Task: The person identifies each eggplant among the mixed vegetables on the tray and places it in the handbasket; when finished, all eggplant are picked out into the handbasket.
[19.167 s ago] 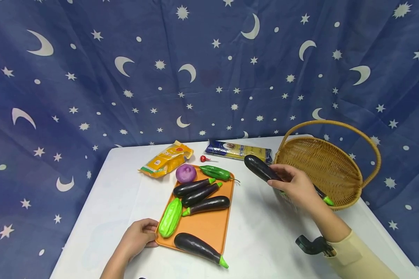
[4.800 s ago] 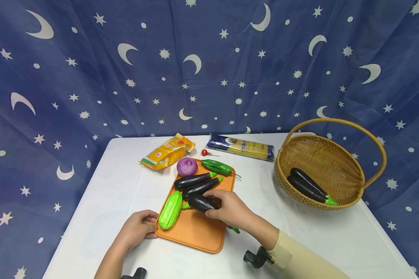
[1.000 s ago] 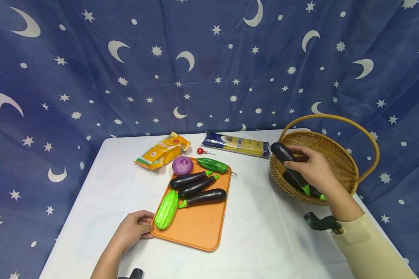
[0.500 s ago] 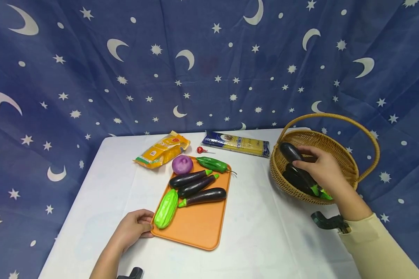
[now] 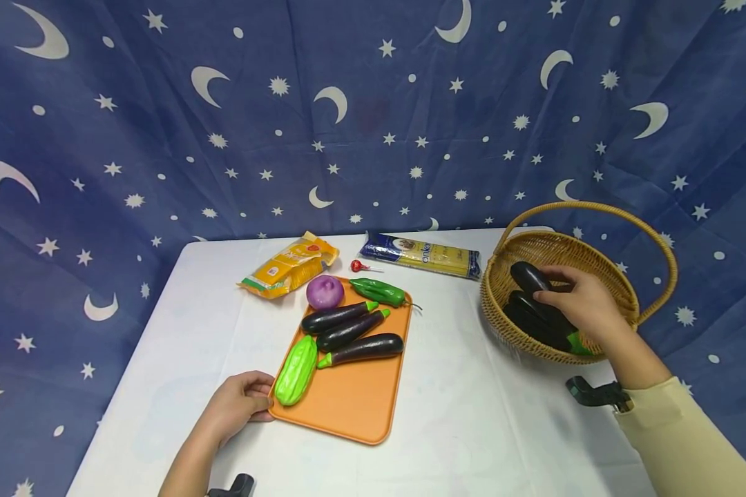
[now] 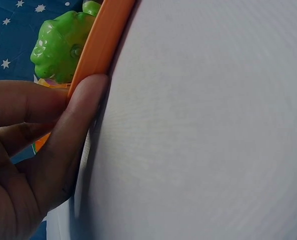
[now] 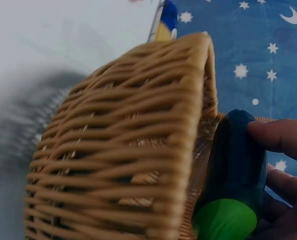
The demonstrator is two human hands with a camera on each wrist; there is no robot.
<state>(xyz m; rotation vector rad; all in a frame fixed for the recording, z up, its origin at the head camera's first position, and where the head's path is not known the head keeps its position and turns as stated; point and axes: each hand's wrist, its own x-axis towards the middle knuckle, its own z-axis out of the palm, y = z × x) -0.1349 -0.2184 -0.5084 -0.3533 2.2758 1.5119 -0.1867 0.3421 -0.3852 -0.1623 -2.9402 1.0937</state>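
My right hand [image 5: 581, 304] holds a dark eggplant [image 5: 528, 277] inside the wicker basket [image 5: 597, 262], thumb on one side and fingers on the other. In the right wrist view the eggplant [image 7: 238, 155] tilts behind the basket's woven wall [image 7: 118, 130], its green cap low. More eggplants [image 5: 528, 326] lie beneath it, partly hidden. My left hand [image 5: 239, 407] pinches the near-left corner of the orange tray [image 5: 354, 411]; the left wrist view has thumb and finger on its rim [image 6: 101, 45]. The tray bears three eggplants [image 5: 363, 349], a light green ribbed vegetable [image 5: 295, 371], a purple onion [image 5: 325, 293] and a green pepper [image 5: 378, 291].
Behind the tray lie a yellow packet [image 5: 291, 266], a red lollipop [image 5: 357, 266] and a spaghetti pack [image 5: 423, 255]. The basket's tall handle [image 5: 597, 206] arches over its opening. A starry blue curtain [image 5: 373, 117] hangs behind the white table [image 5: 454, 386].
Over the last second my right hand has moved right and lowered the eggplant deeper into the basket. Compared with the earliest frame, the near eggplant has left the tray. My left hand stays at the tray corner.
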